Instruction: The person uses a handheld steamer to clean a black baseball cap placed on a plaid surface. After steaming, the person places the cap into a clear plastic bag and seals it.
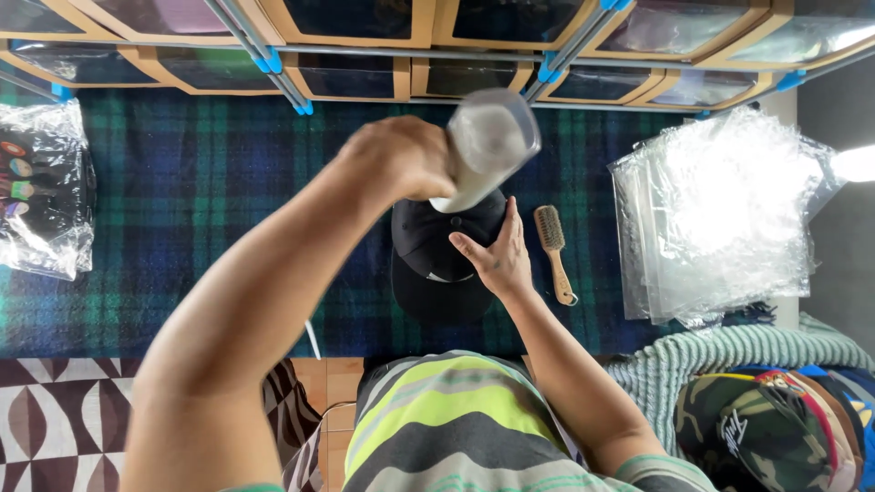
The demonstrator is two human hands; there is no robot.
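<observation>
Blue and green checked blanket (182,200) over the table. Shiny clear plastic bags (720,219) piled at the right side. Black cap (428,264) in the middle of the blanket. Left hand (396,159) wrapped tight round a white can (483,150), held up over the cap. Right hand (497,260) flat on the cap, fingers spread. Small wooden brush (553,251) just beside the right hand.

You wear a short-sleeved shirt (447,419) striped in grey, lime green, yellow and white. Both your forearms are bare, with no watch, rings or gloves on your hands.
</observation>
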